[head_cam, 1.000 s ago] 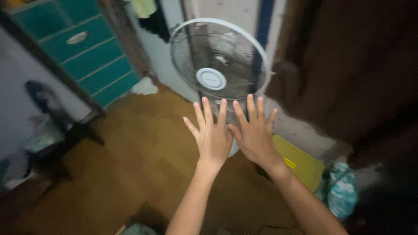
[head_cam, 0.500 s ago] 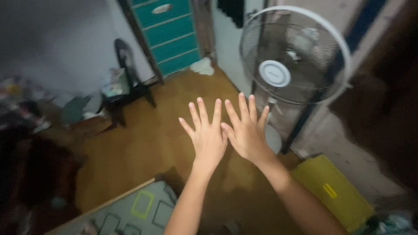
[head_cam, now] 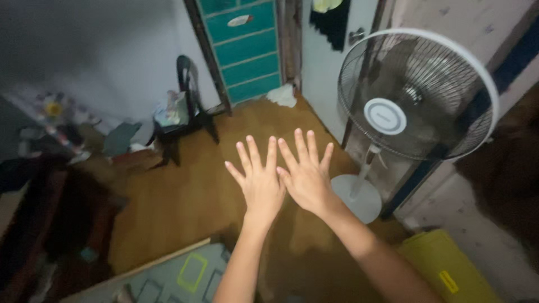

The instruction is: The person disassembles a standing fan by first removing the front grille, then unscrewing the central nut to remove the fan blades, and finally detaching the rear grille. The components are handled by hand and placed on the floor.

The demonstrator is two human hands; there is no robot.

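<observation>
Hovering over the brown floor (head_cam: 185, 196), two bare hands stretch forward, backs up, holding nothing: the left hand (head_cam: 259, 184) and right hand (head_cam: 306, 178) each spread five fingers wide, thumbs overlapping. One white pedestal fan (head_cam: 416, 95) stands just right of them. One dark chair (head_cam: 185, 106) and one teal drawer unit (head_cam: 244, 47) sit well beyond. One yellow box (head_cam: 449, 275) lies lower right.

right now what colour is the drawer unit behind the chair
Teal, with lighter trim between the drawers: the drawer unit shows best in the head view.
</observation>
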